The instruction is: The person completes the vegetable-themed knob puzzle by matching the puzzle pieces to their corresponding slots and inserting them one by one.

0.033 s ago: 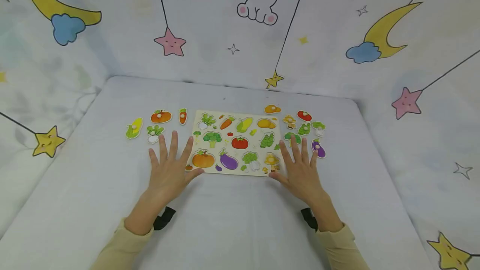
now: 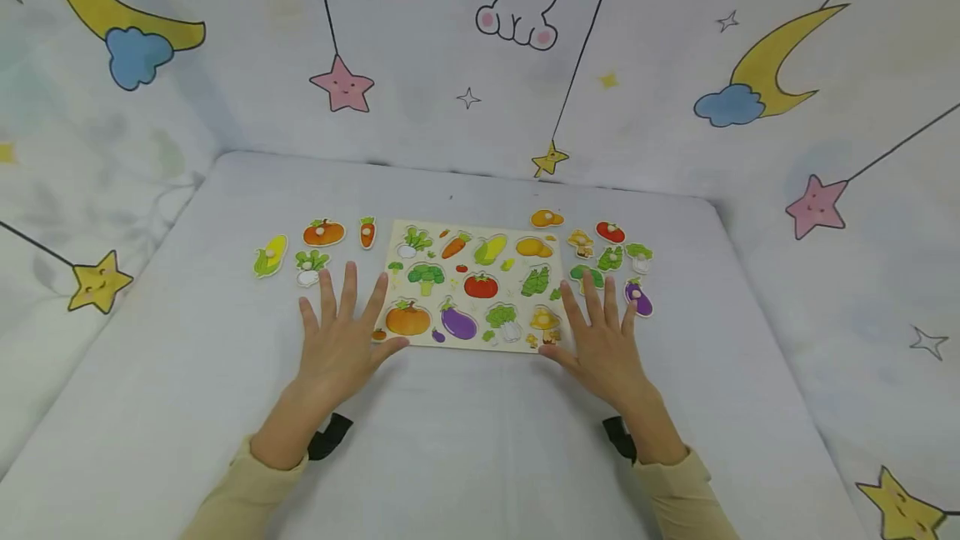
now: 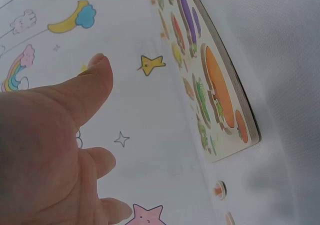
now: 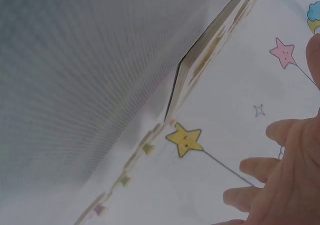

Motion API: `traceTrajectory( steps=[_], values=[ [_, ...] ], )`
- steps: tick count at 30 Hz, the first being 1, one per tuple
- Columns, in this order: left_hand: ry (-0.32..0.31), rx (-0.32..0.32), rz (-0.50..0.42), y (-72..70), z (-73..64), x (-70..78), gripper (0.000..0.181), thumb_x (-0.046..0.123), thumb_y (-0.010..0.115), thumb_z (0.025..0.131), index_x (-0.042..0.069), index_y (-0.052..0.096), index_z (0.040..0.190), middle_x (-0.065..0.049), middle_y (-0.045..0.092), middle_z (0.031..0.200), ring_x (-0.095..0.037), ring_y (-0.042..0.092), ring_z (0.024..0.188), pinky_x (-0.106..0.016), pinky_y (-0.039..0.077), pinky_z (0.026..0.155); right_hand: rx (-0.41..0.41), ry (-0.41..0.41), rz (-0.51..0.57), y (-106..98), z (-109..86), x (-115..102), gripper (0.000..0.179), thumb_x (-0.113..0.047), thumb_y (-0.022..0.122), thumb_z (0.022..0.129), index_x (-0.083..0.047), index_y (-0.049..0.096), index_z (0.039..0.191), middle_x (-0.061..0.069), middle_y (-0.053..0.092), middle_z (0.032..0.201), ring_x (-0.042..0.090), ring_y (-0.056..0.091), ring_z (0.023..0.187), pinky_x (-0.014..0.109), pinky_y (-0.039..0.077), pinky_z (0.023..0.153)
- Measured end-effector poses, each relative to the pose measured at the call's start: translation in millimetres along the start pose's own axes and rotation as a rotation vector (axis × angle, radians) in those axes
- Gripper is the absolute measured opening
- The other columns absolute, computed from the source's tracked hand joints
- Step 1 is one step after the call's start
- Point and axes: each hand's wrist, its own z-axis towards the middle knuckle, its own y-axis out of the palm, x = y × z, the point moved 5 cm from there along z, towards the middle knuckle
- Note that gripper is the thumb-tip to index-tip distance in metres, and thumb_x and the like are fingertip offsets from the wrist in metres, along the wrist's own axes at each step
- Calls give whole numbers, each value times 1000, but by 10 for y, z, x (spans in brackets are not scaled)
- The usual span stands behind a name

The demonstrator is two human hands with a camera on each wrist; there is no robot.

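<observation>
A wooden vegetable puzzle board [image 2: 450, 342] lies at the middle of the table. My left hand [image 2: 339, 352], fingers spread and straight, is at its left corner, the thumb overlapping the near edge in the head view. My right hand [image 2: 606, 357] is spread the same way at the right corner. Neither hand holds anything. Left of the board lie the corn piece [image 2: 270, 257], pumpkin piece [image 2: 324, 232], carrot piece [image 2: 367, 232] and radish piece [image 2: 309, 263]. On the right are the tomato piece [image 2: 611, 232], eggplant piece [image 2: 639, 298] and several others; the broccoli piece [image 2: 587, 274] is beyond the right fingertips.
A white cloth [image 2: 480, 440] covers the table. Behind and beside it rise pale fabric walls [image 2: 420, 23] printed with stars, moons and a rabbit. The potato piece [image 2: 547, 218] lies past the board's far right corner. Black straps [image 2: 328, 437] circle both wrists.
</observation>
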Motion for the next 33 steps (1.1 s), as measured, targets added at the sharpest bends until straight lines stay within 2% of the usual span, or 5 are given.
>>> traceTrajectory(
  steps=[8,13,22,28,33],
  values=[
    [6,3,-6,-5,10,-11,91,53,65,88,15,20,157,-26,1,162,-55,-4,146,-76,6,110,89,-40,-1,-33,39,35,97,-55,70,82,-13,22,156,22,21,160,46,16,147,70,20,112],
    [46,17,-23,-4,37,-11,89,48,68,88,11,25,156,-29,15,159,-55,10,145,-74,17,110,90,-63,90,-70,100,145,86,-44,77,81,-11,39,150,22,50,127,33,51,108,45,53,86],
    [178,65,-75,27,10,-13,71,35,76,84,4,49,142,-25,55,137,-44,53,127,-59,45,101,-265,-2,68,135,231,258,84,-42,78,80,-17,39,151,21,50,115,31,45,95,37,49,68],
    [192,99,-76,35,-22,-111,60,30,78,83,2,58,133,-18,69,117,-35,66,106,-50,54,89,-297,7,56,217,258,267,82,-44,76,82,-19,39,151,23,46,121,35,43,101,41,50,70],
    [130,11,-128,83,57,-239,58,31,73,88,1,56,135,-19,67,121,-36,64,111,-50,53,92,-321,38,85,211,215,322,81,-42,75,83,-18,38,151,25,43,124,39,41,106,41,51,63]
  ],
)
